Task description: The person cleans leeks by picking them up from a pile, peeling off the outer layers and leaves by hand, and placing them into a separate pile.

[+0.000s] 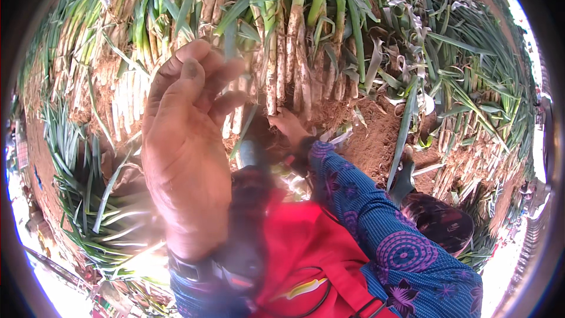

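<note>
While your left hand (185,141) is raised close to the head camera, its back faces you and its fingers (203,73) curl loosely together without gripping anything, hanging in front of the heap of leeks (282,41). That heap, with pale soil-caked stalks and green leaves, fills the upper part of the view, roots pointing down toward you. Your right hand (289,126) reaches out below the heap's root ends, touching or just short of them; you cannot tell whether it is spread or pinching a stalk, since it is small and partly hidden. Its blue patterned sleeve (382,229) runs back toward the lower right edge. Below the heap, a red garment (300,247) covers your lap. Right of the heap, bare brown soil (376,141) shows, and more cut green leaves (471,82) lie beyond it. Left of the heap, another loose bunch of long leaves (76,165) spreads over the ground. A dark strap (188,268) circles your left wrist.
</note>
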The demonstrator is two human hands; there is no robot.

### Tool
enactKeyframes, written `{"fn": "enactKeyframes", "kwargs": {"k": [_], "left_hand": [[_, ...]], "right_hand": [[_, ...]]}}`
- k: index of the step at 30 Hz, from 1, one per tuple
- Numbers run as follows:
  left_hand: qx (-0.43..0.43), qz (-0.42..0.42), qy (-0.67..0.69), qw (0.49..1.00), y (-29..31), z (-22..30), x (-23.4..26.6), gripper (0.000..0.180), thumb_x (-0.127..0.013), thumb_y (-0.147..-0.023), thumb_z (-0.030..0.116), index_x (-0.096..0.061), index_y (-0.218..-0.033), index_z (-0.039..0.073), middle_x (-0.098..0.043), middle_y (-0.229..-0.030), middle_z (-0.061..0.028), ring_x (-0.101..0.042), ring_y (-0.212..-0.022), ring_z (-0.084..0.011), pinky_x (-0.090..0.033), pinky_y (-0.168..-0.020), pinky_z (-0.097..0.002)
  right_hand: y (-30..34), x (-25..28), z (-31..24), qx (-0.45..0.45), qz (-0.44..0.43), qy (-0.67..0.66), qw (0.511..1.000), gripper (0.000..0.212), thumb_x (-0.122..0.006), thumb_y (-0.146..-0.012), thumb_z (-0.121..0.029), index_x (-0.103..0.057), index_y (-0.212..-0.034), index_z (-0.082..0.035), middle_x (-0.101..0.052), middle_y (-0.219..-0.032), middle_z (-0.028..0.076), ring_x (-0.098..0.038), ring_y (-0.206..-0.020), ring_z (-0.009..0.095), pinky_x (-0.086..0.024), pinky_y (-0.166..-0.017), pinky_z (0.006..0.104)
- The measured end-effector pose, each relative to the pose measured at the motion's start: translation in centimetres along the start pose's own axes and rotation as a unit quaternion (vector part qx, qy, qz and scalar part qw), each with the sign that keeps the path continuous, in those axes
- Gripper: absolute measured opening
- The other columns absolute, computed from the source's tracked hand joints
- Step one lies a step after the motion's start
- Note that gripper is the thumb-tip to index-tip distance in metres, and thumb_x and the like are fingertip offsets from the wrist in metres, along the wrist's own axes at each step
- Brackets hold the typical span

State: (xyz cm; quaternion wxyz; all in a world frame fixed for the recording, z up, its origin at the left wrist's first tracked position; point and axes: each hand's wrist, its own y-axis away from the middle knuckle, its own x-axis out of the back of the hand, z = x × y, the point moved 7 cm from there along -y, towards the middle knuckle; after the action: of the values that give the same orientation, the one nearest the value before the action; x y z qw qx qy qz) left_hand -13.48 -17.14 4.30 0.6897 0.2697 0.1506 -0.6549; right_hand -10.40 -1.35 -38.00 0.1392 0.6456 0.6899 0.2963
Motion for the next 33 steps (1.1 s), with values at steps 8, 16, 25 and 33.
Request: {"fn": "enactKeyframes", "kwargs": {"k": [8,16,25,33], "left_hand": [[0.000,0.006,-0.048,0.999,-0.2,0.3,0.8,0.030,-0.058,-0.092,0.019,-0.057,-0.116,0.000,-0.063,-0.103,-0.0082,-0.062,-0.101,-0.0215,-0.051,-0.082,-0.0318],[-0.004,0.028,-0.041,0.999,0.5,-0.2,0.5,0.023,-0.055,-0.094,0.025,-0.058,-0.110,0.008,-0.065,-0.100,-0.0028,-0.061,-0.094,-0.0137,-0.042,-0.079,-0.0308],[0.009,0.027,-0.060,0.998,-0.8,-2.8,1.3,0.019,-0.058,-0.091,0.020,-0.060,-0.106,0.008,-0.065,-0.096,-0.0031,-0.062,-0.087,-0.0144,-0.046,-0.072,-0.0278],[0.187,-0.071,-0.161,0.966,0.7,-13.7,-3.5,0.031,-0.065,-0.087,0.028,-0.057,-0.113,0.012,-0.059,-0.096,0.0022,-0.058,-0.084,-0.0122,-0.047,-0.069,-0.0295]], "right_hand": [[2.2,-2.2,-0.7,-0.150,-0.099,-0.136,0.974,0.065,-0.060,-0.086,-0.045,-0.048,-0.132,-0.001,-0.054,-0.130,0.021,-0.048,-0.124,0.031,-0.037,-0.101,0.0350],[9.7,-6.6,-9.7,-0.053,-0.220,-0.320,0.920,0.063,-0.059,-0.087,-0.047,-0.046,-0.133,-0.007,-0.050,-0.129,0.015,-0.048,-0.117,0.026,-0.041,-0.094,0.0419],[20.8,4.5,-14.9,-0.023,-0.153,-0.471,0.868,0.039,-0.055,-0.092,-0.043,-0.055,-0.108,-0.008,-0.055,-0.078,0.001,-0.053,-0.061,0.014,-0.045,-0.054,0.0249],[37.4,13.3,-11.4,-0.026,-0.079,-0.245,0.966,0.029,-0.050,-0.096,-0.034,-0.052,-0.101,-0.005,-0.050,-0.067,-0.001,-0.046,-0.050,0.007,-0.036,-0.041,0.0210]]}}
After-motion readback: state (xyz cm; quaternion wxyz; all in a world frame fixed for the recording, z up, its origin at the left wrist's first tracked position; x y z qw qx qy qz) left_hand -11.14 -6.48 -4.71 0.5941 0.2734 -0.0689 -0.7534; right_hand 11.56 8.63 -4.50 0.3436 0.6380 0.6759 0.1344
